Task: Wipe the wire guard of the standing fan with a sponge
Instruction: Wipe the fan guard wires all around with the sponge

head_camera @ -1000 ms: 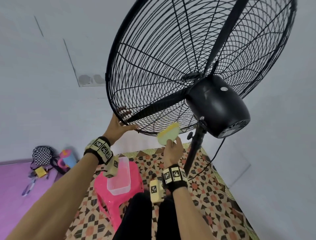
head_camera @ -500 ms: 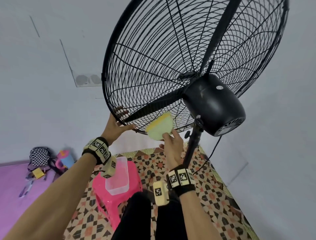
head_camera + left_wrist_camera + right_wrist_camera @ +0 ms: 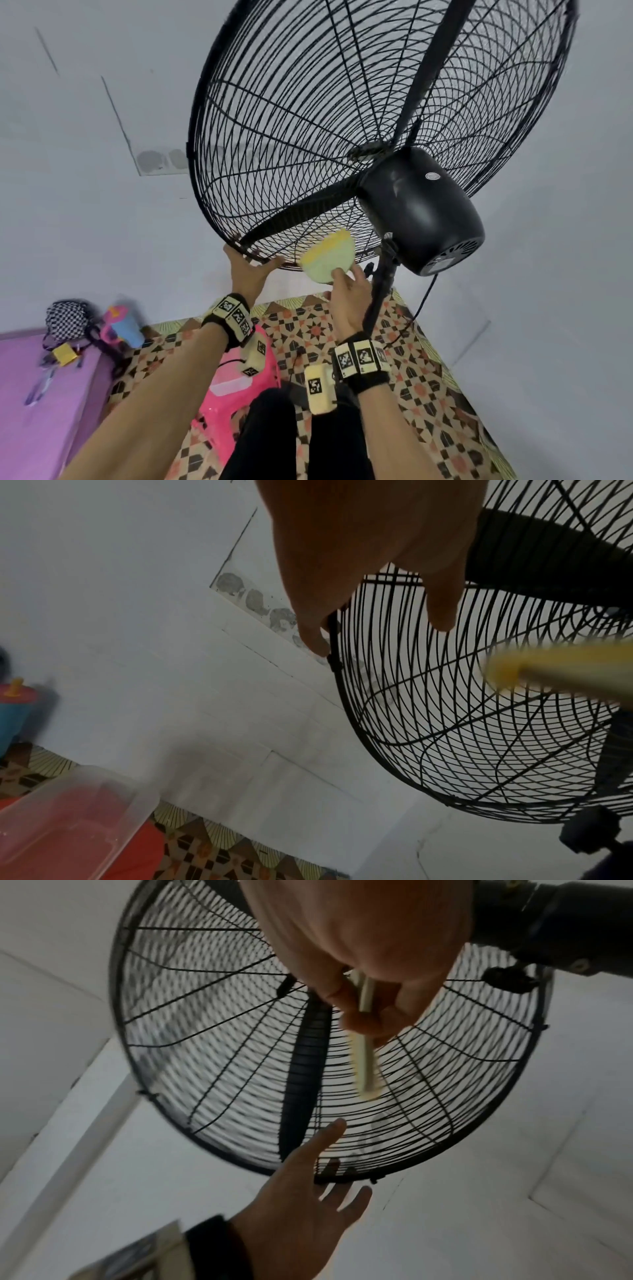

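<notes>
The black wire guard (image 3: 291, 137) of the standing fan tilts above me, with its motor housing (image 3: 421, 212) at the right. My left hand (image 3: 250, 270) holds the guard's bottom rim (image 3: 334, 653), thumb on the rear wires and fingers on the other side. This left hand (image 3: 308, 1191) also shows from below in the right wrist view. My right hand (image 3: 346, 281) pinches a yellow and pale green sponge (image 3: 327, 260) by its lower edge. The sponge (image 3: 366, 1069) lies against the lower rear wires, just left of the pole (image 3: 380, 291).
A pink stool (image 3: 267, 363) with a clear plastic container (image 3: 68, 818) on it stands on the patterned floor under my left arm. The fan's cable (image 3: 424, 301) hangs right of the pole. A checkered bag (image 3: 65, 318) and a blue cup (image 3: 125, 329) sit by the wall at left.
My right hand has lifted the sponge from just under the rim up onto the guard's lower wires. The left hand has stayed on the rim.
</notes>
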The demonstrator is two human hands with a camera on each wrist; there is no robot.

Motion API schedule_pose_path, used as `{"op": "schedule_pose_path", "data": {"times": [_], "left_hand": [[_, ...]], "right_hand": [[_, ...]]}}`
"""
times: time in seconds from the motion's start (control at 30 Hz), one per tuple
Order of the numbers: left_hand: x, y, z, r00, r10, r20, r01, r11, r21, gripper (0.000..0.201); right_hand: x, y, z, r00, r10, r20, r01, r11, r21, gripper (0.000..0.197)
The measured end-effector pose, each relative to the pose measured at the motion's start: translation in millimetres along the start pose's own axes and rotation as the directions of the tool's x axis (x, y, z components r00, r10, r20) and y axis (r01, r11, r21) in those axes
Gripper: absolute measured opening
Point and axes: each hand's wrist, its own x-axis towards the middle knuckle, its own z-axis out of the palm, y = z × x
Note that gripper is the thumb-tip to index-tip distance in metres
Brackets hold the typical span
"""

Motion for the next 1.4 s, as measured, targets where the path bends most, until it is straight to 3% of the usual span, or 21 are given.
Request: {"op": "schedule_pose_path", "data": {"times": [0.07,0.17,0.27,0.33,0.47,0.67,0.83,0.93,1.0,1.07,1.13,1.27,1.4], "left_hand": [[-2,0,7,0.999,-0.032,-0.02,0.033,0.999,0.012,0.149],[2,-5,13,0.996,-0.056,-0.063,0.06,0.996,0.065,0.144],[4,-4,16,0.994,-0.067,-0.085,0.077,0.988,0.131,0.139],[3,-3,18,0.995,-0.07,-0.076,0.082,0.984,0.161,0.139],[1,2,17,0.993,-0.097,-0.073,0.11,0.972,0.205,0.141],[3,1,11,0.99,-0.121,-0.073,0.135,0.961,0.242,0.152],[-3,6,14,0.993,-0.097,-0.073,0.112,0.965,0.236,0.144],[-2,7,14,0.991,-0.109,-0.084,0.126,0.963,0.24,0.141],[-1,6,13,0.988,-0.132,-0.081,0.147,0.96,0.237,0.14],[-3,7,14,0.99,-0.122,-0.068,0.135,0.963,0.233,0.139],[-6,12,14,0.992,-0.114,-0.056,0.124,0.964,0.235,0.139],[-6,13,13,0.99,-0.124,-0.07,0.137,0.962,0.236,0.138],[-10,12,15,0.988,-0.135,-0.075,0.148,0.964,0.219,0.134]], "right_hand": [[11,-1,0,0.992,0.027,-0.125,-0.027,1.0,-0.005,0.032],[16,-8,4,0.999,-0.036,-0.021,0.033,0.989,-0.145,0.024],[5,-14,3,0.989,-0.064,0.132,0.072,0.996,-0.057,0.028],[4,-14,-4,0.99,-0.061,0.125,0.069,0.996,-0.055,0.027],[13,-14,-7,0.999,-0.045,-0.02,0.044,0.997,-0.062,0.03],[8,-19,-6,0.987,-0.058,0.152,0.061,0.998,-0.021,0.023],[23,-11,-11,0.998,-0.048,-0.034,0.045,0.996,-0.079,0.019],[18,-19,-7,0.984,-0.135,0.113,0.151,0.977,-0.149,0.022],[19,-23,-11,0.969,-0.114,0.218,0.142,0.983,-0.117,0.02],[23,-22,-17,0.975,-0.114,0.19,0.134,0.986,-0.097,0.018],[25,-18,-17,0.988,-0.135,0.079,0.143,0.983,-0.114,0.015],[29,-16,-16,0.983,-0.133,-0.128,0.098,0.964,-0.247,0.027],[25,-28,-11,0.983,-0.183,-0.011,0.172,0.942,-0.29,0.029]]}}
